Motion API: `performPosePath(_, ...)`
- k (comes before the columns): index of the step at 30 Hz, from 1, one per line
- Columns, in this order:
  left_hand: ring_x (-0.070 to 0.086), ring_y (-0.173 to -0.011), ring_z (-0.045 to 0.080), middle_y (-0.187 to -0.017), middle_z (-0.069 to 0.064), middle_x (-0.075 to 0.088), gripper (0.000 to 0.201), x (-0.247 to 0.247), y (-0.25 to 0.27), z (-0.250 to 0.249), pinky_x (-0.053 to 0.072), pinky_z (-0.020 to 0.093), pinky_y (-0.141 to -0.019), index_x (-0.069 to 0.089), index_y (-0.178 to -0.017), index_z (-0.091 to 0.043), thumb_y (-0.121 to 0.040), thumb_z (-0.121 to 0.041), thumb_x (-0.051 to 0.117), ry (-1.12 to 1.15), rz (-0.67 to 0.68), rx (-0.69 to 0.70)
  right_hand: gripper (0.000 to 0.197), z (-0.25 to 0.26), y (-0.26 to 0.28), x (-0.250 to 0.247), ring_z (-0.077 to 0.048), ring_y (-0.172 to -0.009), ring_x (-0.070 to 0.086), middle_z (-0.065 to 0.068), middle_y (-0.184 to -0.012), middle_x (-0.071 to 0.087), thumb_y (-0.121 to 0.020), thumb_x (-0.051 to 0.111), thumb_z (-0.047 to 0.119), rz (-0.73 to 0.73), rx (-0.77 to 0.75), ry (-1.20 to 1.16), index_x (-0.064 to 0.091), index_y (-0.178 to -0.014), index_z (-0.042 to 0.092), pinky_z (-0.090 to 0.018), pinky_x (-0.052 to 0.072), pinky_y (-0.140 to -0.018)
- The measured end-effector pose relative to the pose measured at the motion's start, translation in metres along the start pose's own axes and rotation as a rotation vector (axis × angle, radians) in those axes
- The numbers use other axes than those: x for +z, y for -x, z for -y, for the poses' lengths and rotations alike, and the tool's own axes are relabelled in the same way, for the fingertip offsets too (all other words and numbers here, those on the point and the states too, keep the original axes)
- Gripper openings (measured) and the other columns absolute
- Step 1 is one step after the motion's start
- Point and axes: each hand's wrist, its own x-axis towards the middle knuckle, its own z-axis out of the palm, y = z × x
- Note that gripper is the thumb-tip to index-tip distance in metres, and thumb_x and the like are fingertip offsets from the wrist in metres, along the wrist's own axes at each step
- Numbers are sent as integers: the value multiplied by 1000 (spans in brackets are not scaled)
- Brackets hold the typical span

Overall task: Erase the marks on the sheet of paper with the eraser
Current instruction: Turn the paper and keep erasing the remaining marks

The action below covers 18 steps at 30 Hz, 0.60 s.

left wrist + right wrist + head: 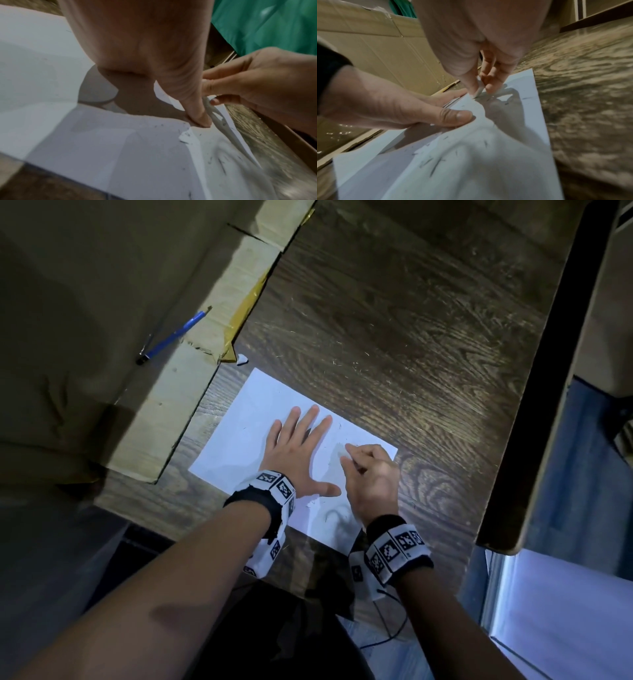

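Fingers [352, 455] of my right hand [371, 482] pinch one eraser [479, 90] on one sheet [239, 440]; left hand [294, 453] lies flat, spread.

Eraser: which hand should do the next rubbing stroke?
Right. The right hand already pinches the eraser against the sheet of paper; the left hand lies flat, fingers spread, pinning the sheet.
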Motion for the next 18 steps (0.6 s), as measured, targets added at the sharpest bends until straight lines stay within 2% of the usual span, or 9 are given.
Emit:
performPosePath(3,-30,-149,20,-161,-12,-33,126,4,0,0,-12,48,-121,-19,-156,-39,-66,-93,51,11,-23,1,18,7,-15,8,-9,-93,64,2,-104,61,-94,62,17,83,106,-12,72,-105,6,-21,53,-84)
performPosePath(5,-27,-150,19,-163,-13,-29,118,6,1,-2,-10,48,-122,-15,-157,-40,-69,-92,43,24,-51,-5,23,12,-28,12,-8,-96,61,2,-107,59,-96,59,21,132,86,48,70,-109,6,-23,52,-88)
performPosePath(7,-25,-151,18,-164,-13,-25,112,7,0,-3,-10,46,-122,-12,-157,-41,-71,-90,39,37,-69,-20,27,13,-31,14,-6,-90,58,3,-106,57,-97,56,24,170,57,111,68,-115,9,-20,50,-85)
performPosePath(9,-24,-151,17,-164,-14,-23,107,8,-1,-3,-11,45,-122,-11,-157,-42,-73,-85,38,59,-85,-28,27,12,-21,13,-9,-82,58,2,-104,56,-96,56,25,204,20,189,68,-116,10,-21,51,-82)
performPosePath(11,-21,-152,17,-165,-13,-20,101,10,-1,-3,-9,46,-122,-8,-158,-42,-69,-76,28,70,-119,-31,22,11,-8,12,-15,-77,59,-3,-97,57,-93,59,21,241,-76,243,68,-107,7,-25,51,-76)
performPosePath(13,-21,-152,17,-165,-13,-20,104,11,-1,-3,-11,45,-122,-8,-158,-42,-65,-76,23,62,-135,-28,16,9,-11,11,-17,-75,55,-3,-91,55,-91,59,17,280,-144,259,67,-99,6,-24,49,-70)
performPosePath(16,-25,-151,18,-162,-15,-27,114,11,-1,-2,-13,44,-120,-17,-155,-42,-67,-90,38,29,-107,-21,17,9,-34,16,-9,-75,51,0,-89,53,-92,57,18,254,-104,235,66,-98,6,-18,42,-68)
performPosePath(18,-26,-150,18,-161,-16,-30,116,10,-1,-3,-12,45,-121,-20,-154,-42,-71,-88,47,32,-95,-21,18,8,-37,20,-6,-74,51,0,-90,53,-94,56,20,195,-92,267,66,-99,6,-19,44,-69)
